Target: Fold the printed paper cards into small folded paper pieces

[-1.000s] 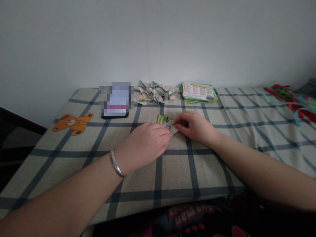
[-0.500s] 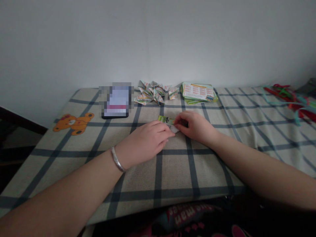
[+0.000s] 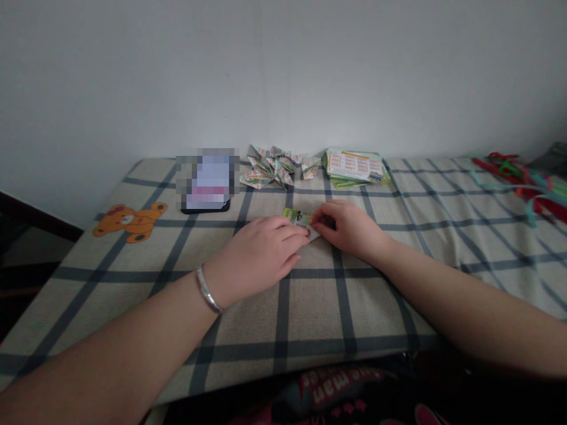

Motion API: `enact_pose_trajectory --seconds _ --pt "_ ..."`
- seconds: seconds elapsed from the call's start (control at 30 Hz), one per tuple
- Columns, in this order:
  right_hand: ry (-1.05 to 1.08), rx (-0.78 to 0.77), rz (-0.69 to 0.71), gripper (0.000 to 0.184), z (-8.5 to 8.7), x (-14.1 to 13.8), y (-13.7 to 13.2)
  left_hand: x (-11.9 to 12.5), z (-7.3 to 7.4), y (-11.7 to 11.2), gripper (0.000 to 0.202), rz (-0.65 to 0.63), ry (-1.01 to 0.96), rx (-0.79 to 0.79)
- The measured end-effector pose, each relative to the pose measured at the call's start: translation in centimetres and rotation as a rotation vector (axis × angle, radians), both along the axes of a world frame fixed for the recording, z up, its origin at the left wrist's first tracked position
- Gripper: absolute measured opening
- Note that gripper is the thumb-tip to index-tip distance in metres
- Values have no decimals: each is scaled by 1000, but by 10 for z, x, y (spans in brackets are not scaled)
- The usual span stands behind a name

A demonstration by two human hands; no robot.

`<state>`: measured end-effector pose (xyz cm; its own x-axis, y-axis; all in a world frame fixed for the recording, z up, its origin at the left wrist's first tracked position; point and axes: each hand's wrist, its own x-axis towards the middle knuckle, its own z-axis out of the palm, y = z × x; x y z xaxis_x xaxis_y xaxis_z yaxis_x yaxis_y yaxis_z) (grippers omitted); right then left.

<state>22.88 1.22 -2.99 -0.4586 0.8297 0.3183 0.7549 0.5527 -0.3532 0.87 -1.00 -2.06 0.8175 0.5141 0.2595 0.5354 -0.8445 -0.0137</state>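
Note:
A small green and white printed paper [image 3: 299, 217], partly folded, lies on the checked tablecloth between my hands. My left hand [image 3: 268, 245], with a silver bangle at its wrist, presses on the paper's left and near side, its fingers together. From the right, my right hand [image 3: 343, 224] pinches the paper's edge between thumb and curled fingers. Much of the paper is hidden under the fingers. Behind it several folded paper pieces [image 3: 277, 168] sit in a cluster, and a stack of printed leaflets [image 3: 354, 167] lies to their right.
A phone [image 3: 207, 183] with a blurred screen lies at the back left. Beside it is a flat orange bear figure [image 3: 130, 222]. Red, green and pale blue strips [image 3: 520, 180] lie at the far right. A wall [image 3: 283, 71] rises behind the checked tablecloth [image 3: 310, 307].
My left hand has slid slightly left along the paper, so a little more of it shows between my hands. The right hand has kept its pinch nearly in place.

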Motion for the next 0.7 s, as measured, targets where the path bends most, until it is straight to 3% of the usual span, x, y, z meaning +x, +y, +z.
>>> enact_pose_trajectory --seconds 0.27,0.5,0.7 --pt "17 -10 -50 5 -3 1 -1 -1 2 0 35 -9 48 -20" --pt "2 3 191 15 6 17 -3 -1 2 0 36 -16 42 -16" --pt "-75 30 200 13 7 18 -4 -1 1 1 36 -21 36 -21"
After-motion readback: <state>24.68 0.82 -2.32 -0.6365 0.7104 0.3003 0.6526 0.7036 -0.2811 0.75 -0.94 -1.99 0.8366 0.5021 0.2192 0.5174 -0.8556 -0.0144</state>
